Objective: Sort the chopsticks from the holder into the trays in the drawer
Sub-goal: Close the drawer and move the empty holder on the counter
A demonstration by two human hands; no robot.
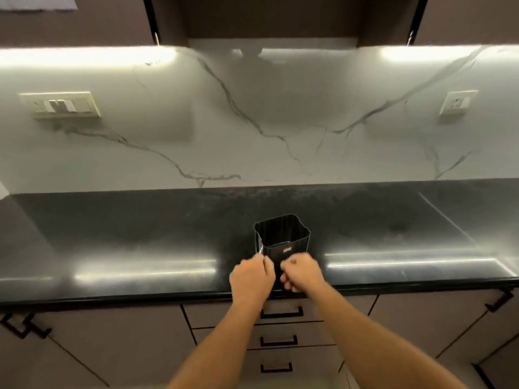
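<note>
Centrally, black ribbed square holder (pixel 282 234), small label (pixel 287 249); left hand (pixel 251 279) fingers pinch corner; right hand (pixel 302 272) fingers curled, grip unclear.

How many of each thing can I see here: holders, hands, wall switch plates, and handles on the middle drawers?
Holder: 1
Hands: 2 (left hand, right hand)
Switch plates: 2
Drawer handles, middle stack: 3
Total: 8

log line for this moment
holder: upright on counter | left hand: at its front left corner | right hand: curled at its front | drawers: shut
</note>
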